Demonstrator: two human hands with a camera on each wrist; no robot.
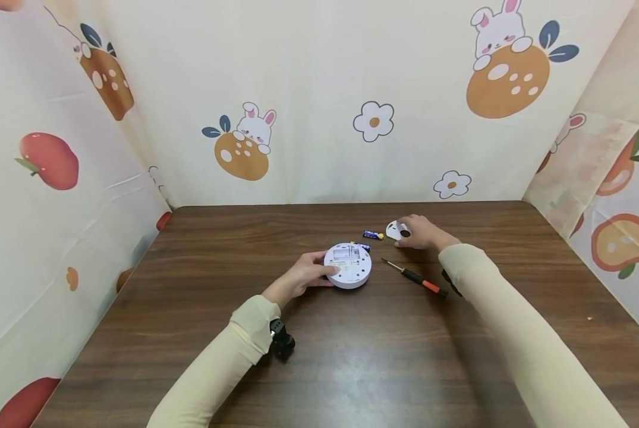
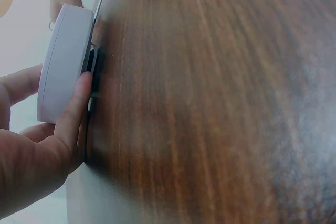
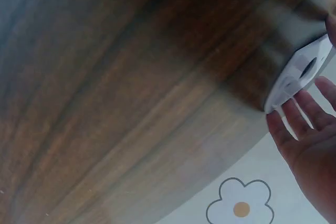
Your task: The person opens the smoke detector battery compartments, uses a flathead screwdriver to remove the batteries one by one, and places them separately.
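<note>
My left hand [image 1: 304, 274] grips a round white device, much like a smoke detector [image 1: 355, 274], by its left side, thumb over the printed face. That face is turned up, with a rectangular recess and small dark holes. In the left wrist view the device's smooth rim [image 2: 65, 66] is held tilted close over the table, fingers on both sides. At the back, my right hand [image 1: 421, 232] holds a small white plate with holes [image 1: 393, 230]. The right wrist view has fingertips along one edge of the plate [image 3: 299, 74] and the thumb at the opposite edge, partly cut off.
Two blue batteries lie behind the device: one battery [image 1: 372, 235] beside the plate, another battery [image 1: 364, 246] partly hidden by the device. A screwdriver [image 1: 416, 278] with a black and orange handle lies between the hands. Patterned curtains [image 1: 319, 160] border the brown wooden table [image 1: 319, 368].
</note>
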